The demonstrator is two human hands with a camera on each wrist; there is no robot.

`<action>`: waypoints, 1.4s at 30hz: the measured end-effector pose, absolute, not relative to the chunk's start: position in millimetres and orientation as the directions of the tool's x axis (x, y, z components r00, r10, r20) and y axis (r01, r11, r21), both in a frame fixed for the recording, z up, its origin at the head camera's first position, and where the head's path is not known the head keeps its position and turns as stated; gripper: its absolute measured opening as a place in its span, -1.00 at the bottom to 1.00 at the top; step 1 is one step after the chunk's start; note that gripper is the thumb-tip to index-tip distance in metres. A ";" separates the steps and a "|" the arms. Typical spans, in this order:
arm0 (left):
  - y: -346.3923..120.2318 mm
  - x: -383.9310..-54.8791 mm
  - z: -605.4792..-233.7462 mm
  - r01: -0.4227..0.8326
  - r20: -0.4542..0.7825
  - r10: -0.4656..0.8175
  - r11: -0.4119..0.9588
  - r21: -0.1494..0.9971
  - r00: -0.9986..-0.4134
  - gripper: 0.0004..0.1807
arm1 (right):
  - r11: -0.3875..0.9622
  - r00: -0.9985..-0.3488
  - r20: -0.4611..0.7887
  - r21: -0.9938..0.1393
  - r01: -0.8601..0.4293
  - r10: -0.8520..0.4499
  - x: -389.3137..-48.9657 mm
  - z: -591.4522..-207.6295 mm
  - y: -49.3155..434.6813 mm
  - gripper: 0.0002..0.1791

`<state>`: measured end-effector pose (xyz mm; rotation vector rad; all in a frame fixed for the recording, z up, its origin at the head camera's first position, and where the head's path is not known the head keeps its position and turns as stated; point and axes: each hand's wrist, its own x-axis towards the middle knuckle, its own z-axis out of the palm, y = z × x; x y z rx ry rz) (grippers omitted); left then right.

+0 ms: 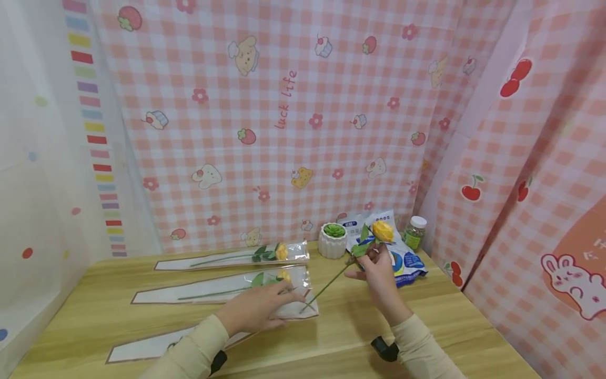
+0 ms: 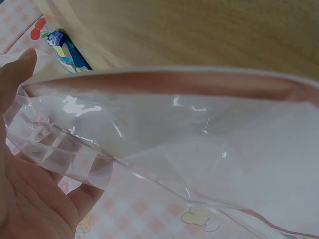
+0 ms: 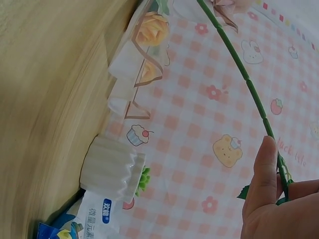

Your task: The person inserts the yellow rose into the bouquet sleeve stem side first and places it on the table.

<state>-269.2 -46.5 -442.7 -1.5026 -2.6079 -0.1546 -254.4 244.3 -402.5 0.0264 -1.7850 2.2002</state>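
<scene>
My right hand pinches the green stem of a yellow rose. Its bloom points up and away, and the stem slants down left to the mouth of a clear wrapping sleeve. In the right wrist view, thumb and fingers close round the stem beside a leaf. My left hand holds that sleeve at its wide end. The left wrist view shows the clear film between thumb and fingers, its brown-edged mouth spread apart. The stem's lower end overlaps the sleeve mouth in the head view.
Two more sleeves, each with a yellow rose, lie behind: a far one and a middle one. At the back right stand a white pot with a green succulent, a blue-and-white packet and a lidded jar. A checked curtain hangs behind.
</scene>
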 end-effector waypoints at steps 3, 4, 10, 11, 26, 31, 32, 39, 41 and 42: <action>-47.2 -269.1 -443.2 0.868 0.168 0.854 0.495 0.030 -0.493 -0.33 | -0.170 -0.953 0.206 -0.954 -0.245 0.222 -254.2 -403.6 241.9 -0.75; -47.2 -269.1 -443.2 0.868 0.168 0.854 0.495 0.030 -0.493 -0.33 | -0.166 -0.953 0.207 -0.955 -0.246 0.222 -254.0 -403.7 241.2 -0.74; -46.0 -269.4 -442.7 0.866 0.154 0.854 0.499 0.025 -0.496 -0.33 | -0.158 -0.954 0.202 -0.958 -0.240 0.221 -253.3 -404.2 239.3 -0.74; -45.8 -269.6 -442.6 0.867 0.153 0.855 0.498 0.027 -0.496 -0.33 | -0.159 -0.954 0.203 -0.958 -0.240 0.220 -253.3 -404.4 239.3 -0.74; -49.0 -268.0 -438.4 0.876 0.187 0.858 0.480 0.043 -0.479 -0.34 | -0.192 -0.962 0.174 -0.957 -0.216 0.212 -256.6 -410.3 241.2 -0.60; -49.4 -268.0 -438.3 0.875 0.192 0.856 0.482 0.046 -0.481 -0.33 | -0.186 -0.966 0.159 -0.962 -0.198 0.205 -256.8 -411.2 241.6 -0.60; -49.5 -268.3 -438.6 0.874 0.191 0.855 0.483 0.045 -0.482 -0.33 | -0.187 -0.966 0.156 -0.963 -0.195 0.205 -256.9 -411.5 241.8 -0.61; -48.1 -268.9 -438.7 0.866 0.174 0.850 0.498 0.046 -0.497 -0.32 | -0.224 -0.972 0.121 -0.960 -0.167 0.203 -260.2 -415.9 243.0 -0.65; -48.3 -269.1 -438.7 0.864 0.173 0.848 0.501 0.047 -0.501 -0.33 | -0.234 -0.972 0.118 -0.958 -0.165 0.202 -261.3 -416.9 242.6 -0.65; -48.4 -269.0 -438.6 0.864 0.174 0.848 0.501 0.047 -0.501 -0.33 | -0.235 -0.972 0.118 -0.958 -0.165 0.201 -261.2 -417.2 242.5 -0.65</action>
